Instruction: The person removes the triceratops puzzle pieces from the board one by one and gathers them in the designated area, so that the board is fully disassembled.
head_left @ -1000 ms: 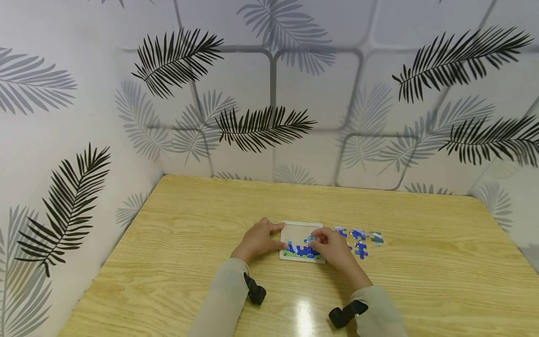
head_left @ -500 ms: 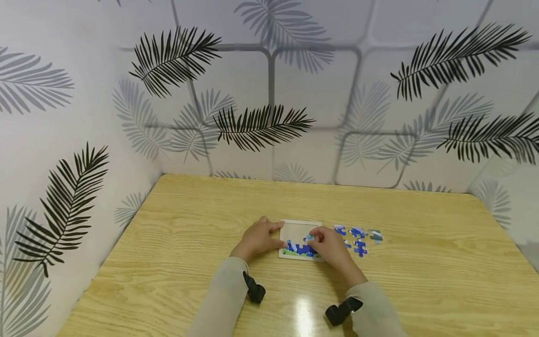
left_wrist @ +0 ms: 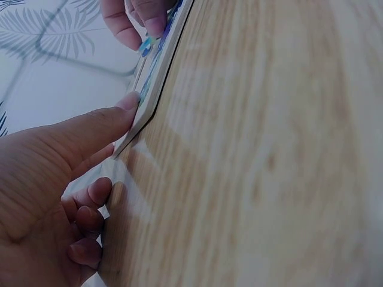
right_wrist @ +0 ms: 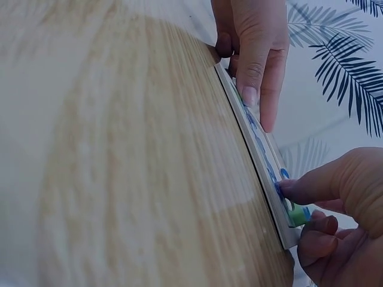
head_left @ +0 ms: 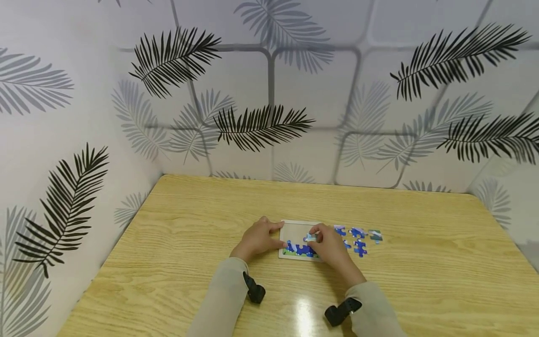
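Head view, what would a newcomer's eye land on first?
Probably the black palm-frond prints across the pale wall, behind the wooden table. Then the jigsaw tray on the table, the left hand touching its left edge and the right hand pinching a puzzle piece over its right side. Loose puzzle pieces lie right of the tray.

The pale-rimmed tray (head_left: 301, 222) lies flat, blue-and-green pieces (head_left: 301, 250) along its near edge. 1 light-blue piece (head_left: 311, 237) is pinched at its right side; 5 loose pieces (head_left: 360, 248) lie beyond.
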`<state>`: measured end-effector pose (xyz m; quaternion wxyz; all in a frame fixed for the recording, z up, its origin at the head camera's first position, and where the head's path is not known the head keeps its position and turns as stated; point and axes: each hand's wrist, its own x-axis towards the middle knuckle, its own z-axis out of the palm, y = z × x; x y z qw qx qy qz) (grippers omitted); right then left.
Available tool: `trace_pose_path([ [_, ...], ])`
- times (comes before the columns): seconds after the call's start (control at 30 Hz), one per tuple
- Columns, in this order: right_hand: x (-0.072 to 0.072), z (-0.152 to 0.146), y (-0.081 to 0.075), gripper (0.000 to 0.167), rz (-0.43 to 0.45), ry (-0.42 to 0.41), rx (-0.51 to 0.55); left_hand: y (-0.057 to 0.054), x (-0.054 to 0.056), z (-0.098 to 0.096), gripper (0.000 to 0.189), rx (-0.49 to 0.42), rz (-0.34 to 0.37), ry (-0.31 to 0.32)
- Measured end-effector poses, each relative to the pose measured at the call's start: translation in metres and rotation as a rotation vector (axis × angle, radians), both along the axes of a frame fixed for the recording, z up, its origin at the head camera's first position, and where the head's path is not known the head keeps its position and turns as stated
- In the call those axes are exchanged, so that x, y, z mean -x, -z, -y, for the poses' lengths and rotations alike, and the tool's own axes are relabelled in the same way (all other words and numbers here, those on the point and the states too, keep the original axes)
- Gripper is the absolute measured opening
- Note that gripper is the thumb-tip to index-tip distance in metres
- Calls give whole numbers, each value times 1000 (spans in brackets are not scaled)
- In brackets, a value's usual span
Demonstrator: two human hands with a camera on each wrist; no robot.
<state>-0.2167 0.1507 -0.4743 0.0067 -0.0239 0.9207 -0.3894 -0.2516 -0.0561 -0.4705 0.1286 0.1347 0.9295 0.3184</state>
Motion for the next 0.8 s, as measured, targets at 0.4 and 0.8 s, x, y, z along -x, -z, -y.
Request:
trace_pose_path([
  [0.4,-1,3,0,17,-20,37,-4,2,1,1,68,-4,0,5],
  [0.8,-2,-3,0,14,2,38,173,3,1,0,68,-8,6,-1],
])
